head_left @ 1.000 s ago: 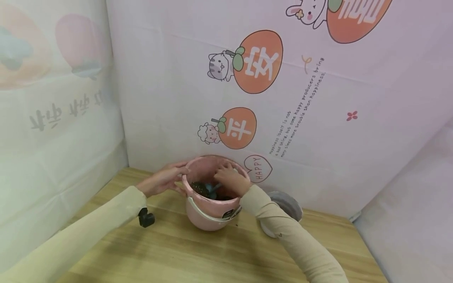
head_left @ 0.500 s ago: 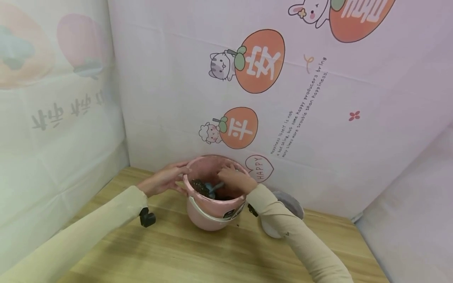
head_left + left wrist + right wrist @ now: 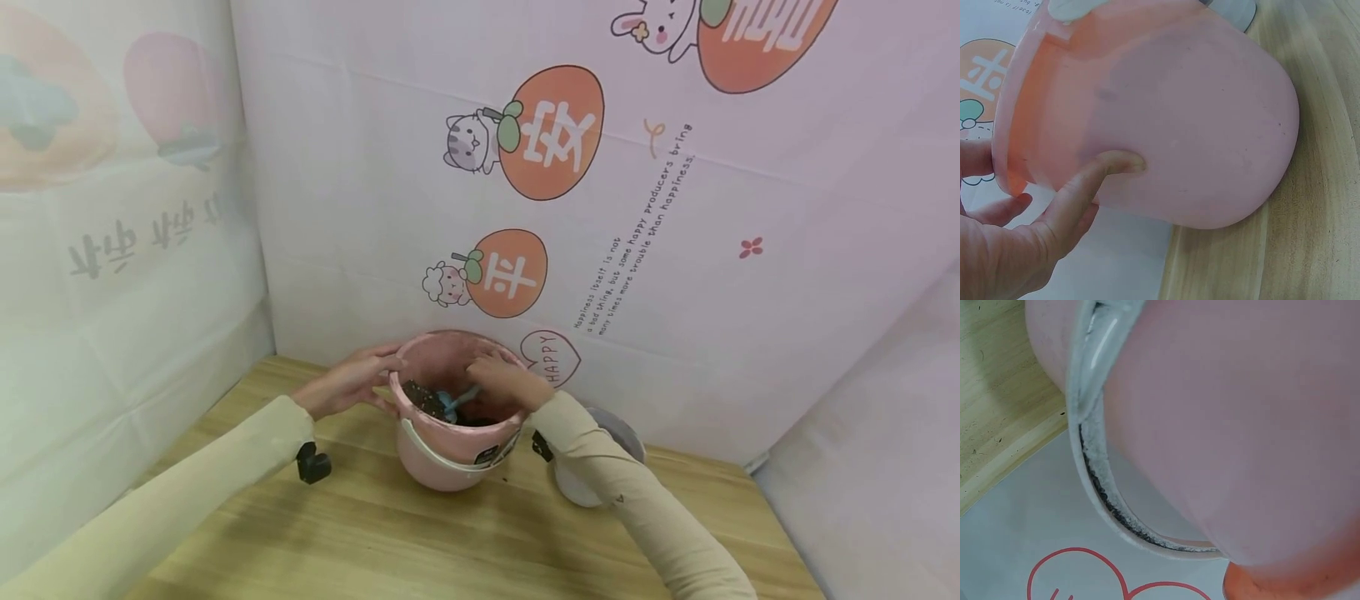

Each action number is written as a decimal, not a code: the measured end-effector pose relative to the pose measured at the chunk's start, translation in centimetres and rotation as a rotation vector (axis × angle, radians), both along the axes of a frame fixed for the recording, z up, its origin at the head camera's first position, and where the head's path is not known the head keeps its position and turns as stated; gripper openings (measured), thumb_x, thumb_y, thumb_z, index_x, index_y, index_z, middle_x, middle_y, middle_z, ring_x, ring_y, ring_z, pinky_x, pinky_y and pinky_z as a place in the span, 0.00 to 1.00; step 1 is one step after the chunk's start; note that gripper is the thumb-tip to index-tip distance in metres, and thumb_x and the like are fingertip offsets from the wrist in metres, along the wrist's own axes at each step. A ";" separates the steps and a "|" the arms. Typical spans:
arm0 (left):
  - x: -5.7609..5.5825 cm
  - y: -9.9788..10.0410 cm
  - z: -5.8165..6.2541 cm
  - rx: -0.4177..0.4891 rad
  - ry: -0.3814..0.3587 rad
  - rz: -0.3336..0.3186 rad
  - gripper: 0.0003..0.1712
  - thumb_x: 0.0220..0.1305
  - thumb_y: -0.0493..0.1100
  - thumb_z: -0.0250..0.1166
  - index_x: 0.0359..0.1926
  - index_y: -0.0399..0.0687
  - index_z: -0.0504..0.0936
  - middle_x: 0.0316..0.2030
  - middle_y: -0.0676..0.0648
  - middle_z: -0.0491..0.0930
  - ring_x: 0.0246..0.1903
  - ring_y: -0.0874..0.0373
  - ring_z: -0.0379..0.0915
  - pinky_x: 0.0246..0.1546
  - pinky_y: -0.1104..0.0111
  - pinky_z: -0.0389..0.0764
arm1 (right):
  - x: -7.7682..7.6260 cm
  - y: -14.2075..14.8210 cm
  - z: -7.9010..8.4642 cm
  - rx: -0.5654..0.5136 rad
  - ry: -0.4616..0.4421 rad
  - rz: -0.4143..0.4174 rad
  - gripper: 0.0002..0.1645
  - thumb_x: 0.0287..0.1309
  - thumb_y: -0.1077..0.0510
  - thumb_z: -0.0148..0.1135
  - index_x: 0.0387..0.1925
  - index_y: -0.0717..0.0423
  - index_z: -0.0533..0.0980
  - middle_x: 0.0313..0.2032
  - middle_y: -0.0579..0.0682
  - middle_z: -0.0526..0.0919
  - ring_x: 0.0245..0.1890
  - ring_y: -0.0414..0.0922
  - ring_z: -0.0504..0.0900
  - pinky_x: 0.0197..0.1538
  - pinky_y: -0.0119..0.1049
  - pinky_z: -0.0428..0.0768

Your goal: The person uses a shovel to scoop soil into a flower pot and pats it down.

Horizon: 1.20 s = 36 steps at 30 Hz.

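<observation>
A pink bucket (image 3: 442,454) with a white handle stands on the wooden table, dark soil (image 3: 423,400) inside it. My left hand (image 3: 348,382) holds the bucket at its left rim. In the left wrist view, one fingertip of the left hand (image 3: 1054,234) presses the outer wall of the pink bucket (image 3: 1191,119) while other fingers are at the rim. Reaching inside, my right hand (image 3: 510,379) grips the handle of a small blue trowel (image 3: 448,405). The trowel's tip is hidden by the soil. Only the bucket's outside (image 3: 1241,425) and its white handle (image 3: 1107,481) show in the right wrist view.
A grey-white pot (image 3: 577,483) stands right of the bucket, partly behind my right forearm. The table (image 3: 360,542) ends against a printed cloth backdrop (image 3: 360,208), with cloth walls on both sides. A soil crumb lies near the bucket's base.
The right hand has shifted slightly right and toward the near rim, and more of the trowel's handle shows. The left hand and the bucket stay almost where they were.
</observation>
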<state>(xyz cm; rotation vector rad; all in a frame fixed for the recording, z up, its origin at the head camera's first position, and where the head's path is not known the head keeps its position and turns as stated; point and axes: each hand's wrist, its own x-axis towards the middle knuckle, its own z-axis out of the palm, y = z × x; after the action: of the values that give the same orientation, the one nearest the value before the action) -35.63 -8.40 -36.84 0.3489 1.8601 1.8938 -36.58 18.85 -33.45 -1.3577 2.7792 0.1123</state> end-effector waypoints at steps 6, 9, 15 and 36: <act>0.0 0.0 0.0 -0.001 -0.001 0.010 0.40 0.77 0.39 0.52 0.84 0.42 0.48 0.81 0.29 0.48 0.76 0.31 0.56 0.50 0.47 0.91 | 0.1 0.0 0.5 -0.051 -0.069 0.000 0.10 0.62 0.55 0.74 0.36 0.59 0.86 0.37 0.52 0.89 0.41 0.45 0.84 0.49 0.37 0.85; 0.1 -0.1 0.0 0.005 -0.007 0.008 0.40 0.78 0.39 0.52 0.84 0.42 0.49 0.81 0.29 0.47 0.77 0.31 0.55 0.51 0.47 0.91 | 0.1 0.0 0.6 -0.059 -0.099 0.013 0.08 0.63 0.56 0.74 0.38 0.59 0.87 0.39 0.51 0.90 0.44 0.46 0.86 0.53 0.36 0.86; 0.2 -0.2 -0.1 0.010 -0.007 0.007 0.39 0.78 0.39 0.51 0.84 0.42 0.48 0.81 0.30 0.46 0.77 0.31 0.53 0.51 0.46 0.90 | -0.1 0.2 0.8 -0.072 -0.171 0.042 0.06 0.64 0.58 0.73 0.39 0.57 0.89 0.39 0.52 0.92 0.43 0.47 0.87 0.52 0.33 0.86; 0.2 0.1 0.3 -0.006 0.004 0.005 0.40 0.78 0.40 0.52 0.84 0.42 0.48 0.81 0.30 0.47 0.77 0.32 0.54 0.52 0.46 0.90 | 0.3 0.8 2.2 -0.129 -0.176 0.103 0.05 0.62 0.62 0.74 0.30 0.51 0.89 0.30 0.44 0.89 0.34 0.49 0.86 0.45 0.32 0.88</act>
<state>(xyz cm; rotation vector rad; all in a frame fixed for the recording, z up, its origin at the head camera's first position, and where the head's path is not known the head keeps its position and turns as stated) -35.39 -8.33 -36.59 0.3458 1.8707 1.8918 -36.27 19.63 -31.26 -1.4608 2.6122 -0.1768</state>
